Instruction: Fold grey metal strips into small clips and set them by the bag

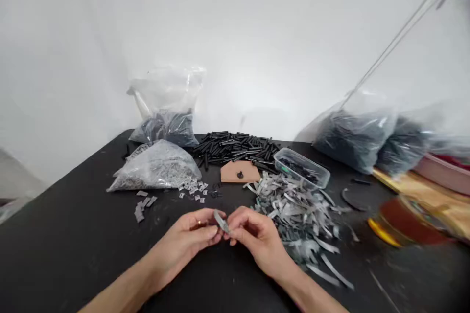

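Note:
Both hands meet low in the middle of the view, above the black table [91, 239]. My left hand [194, 234] pinches a short grey strip [222, 222] between thumb and fingers. My right hand [253, 234] is closed at the strip's lower end, its fingertips touching it. Any smaller part between the fingertips is hidden. Just right of my right hand lies a loose pile of grey strips [293, 205]. Small grey clips [193, 186] are scattered beyond my left hand, and a few grey pieces [141, 208] lie farther left.
Behind the hands are a brown block [235, 172], a heap of black tubes [235, 146] and a clear plastic box [303, 168]. Filled plastic bags [157, 166] stand at left, others [354, 132] at right. A tape roll [407, 222] and wooden board [426, 188] sit far right.

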A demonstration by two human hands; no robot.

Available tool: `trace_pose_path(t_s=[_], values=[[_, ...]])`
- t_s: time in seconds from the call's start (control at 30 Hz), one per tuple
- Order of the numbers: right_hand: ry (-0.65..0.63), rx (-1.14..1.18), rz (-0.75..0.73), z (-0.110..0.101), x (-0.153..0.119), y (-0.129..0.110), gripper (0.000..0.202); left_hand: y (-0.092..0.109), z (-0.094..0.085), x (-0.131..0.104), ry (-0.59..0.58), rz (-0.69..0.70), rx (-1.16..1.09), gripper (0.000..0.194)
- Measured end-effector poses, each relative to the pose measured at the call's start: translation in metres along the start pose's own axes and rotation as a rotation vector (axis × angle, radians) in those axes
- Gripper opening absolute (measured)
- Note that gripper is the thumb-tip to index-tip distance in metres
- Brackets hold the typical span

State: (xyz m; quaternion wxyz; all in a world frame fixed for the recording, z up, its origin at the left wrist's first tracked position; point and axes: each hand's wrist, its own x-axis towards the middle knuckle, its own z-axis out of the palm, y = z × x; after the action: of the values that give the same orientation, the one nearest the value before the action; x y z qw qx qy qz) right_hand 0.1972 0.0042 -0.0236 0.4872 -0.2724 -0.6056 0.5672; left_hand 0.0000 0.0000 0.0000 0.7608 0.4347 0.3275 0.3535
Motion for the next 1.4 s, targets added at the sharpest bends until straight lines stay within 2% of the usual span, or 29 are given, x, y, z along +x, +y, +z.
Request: trace_pose_path(t_s=[0.17,0.4,0.5,0.63,0.83,1.03,1.17,1.27,1.4], values=[[0.030,-0.043,-0.005,0.001,-0.001,-0.001,0.004,-0.005,0.001,-0.001,0.096,-0.042,0.049,0.029],[0.034,-0.072,0.031,0.006,-0.001,0.005,0.006,-0.007,0.001,0.001,0.164,0.016,0.155,0.028],[0.039,0.008,0.087,0.007,0.000,0.005,0.014,-0.005,0.001,0.001,0.207,0.026,0.149,0.031],[0.029,0.209,0.182,0.006,0.001,0.003,0.026,-0.004,0.002,0.000,0.187,0.020,0.147,0.029],[0.027,0.206,0.276,0.004,0.002,0.003,0.026,-0.006,0.001,0.001,0.221,0.011,0.323,0.023],[0.057,0.194,0.284,-0.001,0.004,0.004,0.026,-0.006,-0.003,0.002,0.205,0.009,0.381,0.027],[0.021,0.182,0.279,0.001,0.004,0.006,0.024,-0.005,-0.003,0.002,0.192,0.042,0.442,0.023],[-0.001,0.140,0.259,0.005,0.003,0.007,0.024,-0.004,-0.003,0.002,0.217,0.049,0.493,0.019],[0.033,0.059,0.221,0.006,0.001,0.010,0.023,-0.003,-0.003,0.001,0.208,0.034,0.499,0.022]])
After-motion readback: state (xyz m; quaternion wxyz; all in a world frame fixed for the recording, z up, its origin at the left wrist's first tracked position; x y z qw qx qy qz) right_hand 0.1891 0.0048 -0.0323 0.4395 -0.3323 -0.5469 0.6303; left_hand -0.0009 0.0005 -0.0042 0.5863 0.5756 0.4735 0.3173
